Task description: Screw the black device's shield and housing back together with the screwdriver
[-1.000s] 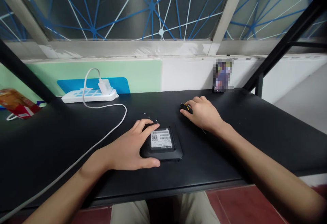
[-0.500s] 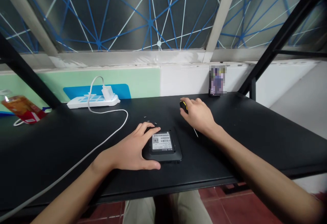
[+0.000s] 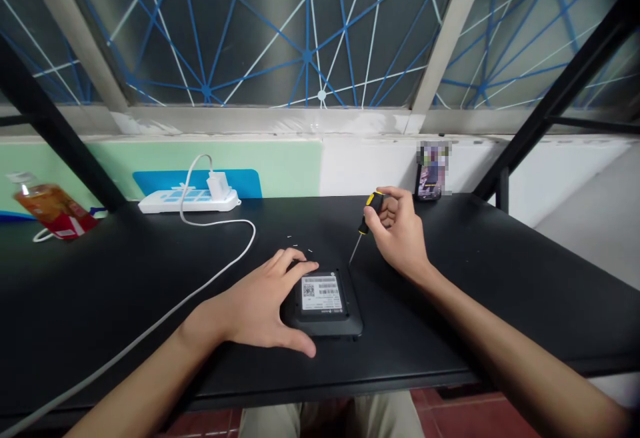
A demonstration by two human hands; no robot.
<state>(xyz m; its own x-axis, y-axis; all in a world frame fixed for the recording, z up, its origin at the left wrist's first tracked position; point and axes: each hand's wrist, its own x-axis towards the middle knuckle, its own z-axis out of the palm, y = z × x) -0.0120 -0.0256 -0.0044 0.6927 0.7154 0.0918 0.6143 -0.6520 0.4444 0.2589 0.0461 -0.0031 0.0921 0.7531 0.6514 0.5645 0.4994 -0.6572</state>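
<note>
A flat black device point(image 3: 327, 327) with a white printed label point(image 3: 321, 291) lies on the black tabletop. My left hand point(image 3: 265, 298) spans its left side, with fingertips at the far edge and thumb along the near edge, holding it from both sides. A black-and-yellow screwdriver point(image 3: 373, 206) is gripped in my right hand point(image 3: 403, 231), between thumb and curled fingers. The shaft slants down to the left, and its tip is at the device's far right corner; whether it touches cannot be made out. Several tiny screws point(image 3: 295, 245) lie just beyond the device.
A white power strip point(image 3: 187, 201) with a plugged-in charger point(image 3: 218, 186) stands at the back left; its white cable point(image 3: 200, 291) curves across the table. A drink pouch point(image 3: 57, 211) is at far left. A phone point(image 3: 431, 175) leans on the back wall. Black frame bars point(image 3: 520, 131) rise at both sides.
My right hand has turned, and the screwdriver's tip has swung left to the device's far right corner. My left hand stays around the device. The view has shifted slightly.
</note>
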